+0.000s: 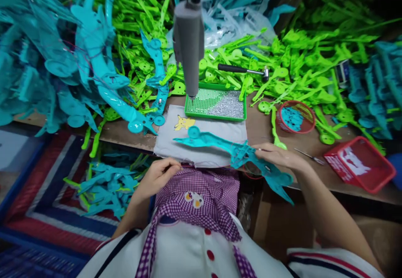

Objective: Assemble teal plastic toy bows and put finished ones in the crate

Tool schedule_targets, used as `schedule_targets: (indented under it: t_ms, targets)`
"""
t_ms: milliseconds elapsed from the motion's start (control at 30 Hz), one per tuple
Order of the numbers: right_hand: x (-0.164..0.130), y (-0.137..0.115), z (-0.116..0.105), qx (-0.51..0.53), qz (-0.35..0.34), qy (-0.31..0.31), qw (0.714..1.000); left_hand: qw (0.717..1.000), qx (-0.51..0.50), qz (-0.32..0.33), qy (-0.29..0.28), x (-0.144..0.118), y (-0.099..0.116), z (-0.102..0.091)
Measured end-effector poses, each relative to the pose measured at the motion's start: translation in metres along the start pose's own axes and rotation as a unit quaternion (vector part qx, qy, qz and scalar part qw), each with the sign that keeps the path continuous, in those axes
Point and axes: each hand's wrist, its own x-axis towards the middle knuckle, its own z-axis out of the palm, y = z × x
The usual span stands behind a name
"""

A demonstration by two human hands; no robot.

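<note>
My right hand (278, 155) grips a long turquoise plastic part (216, 140) near its right end. The part lies slantwise over the grey cloth (204, 154), its narrow tip pointing left and its other end hanging over the table's front edge. My left hand (161, 177) is closed with curled fingers by the cloth's front left corner. Whatever its fingertips hold, if anything, is hidden. Above the cloth hangs a grey electric screwdriver (189, 47), bit downward. Behind the cloth stands a green perforated tray (216, 118) with many small silvery screws in its right half.
Bright green plastic parts (301, 60) heap across the back. Turquoise parts (94, 56) pile high on the left. A hammer (241, 69) rests on the heap. To the right are a round red basket (309, 121), a thin screwdriver (309, 155) and a red box (375, 177).
</note>
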Motion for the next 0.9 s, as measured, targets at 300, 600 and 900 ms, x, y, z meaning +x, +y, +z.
schedule_targets:
  t_ms: [300, 600, 900]
  targets:
    - [0.048, -0.047, -0.025, 0.083, -0.165, 0.180, 0.966, 0.993, 0.092, 0.011, 0.079, 0.024, -0.011, 0.006]
    - [0.096, -0.158, 0.039, -0.011, -0.298, 0.193, 0.935, 0.950, 0.161, 0.183, -0.195, 0.029, 0.002, 0.057]
    - [0.083, -0.164, 0.088, -0.075, -0.369, 0.162, 0.912, 0.982, 0.134, 0.127, -0.041, 0.011, -0.017, 0.036]
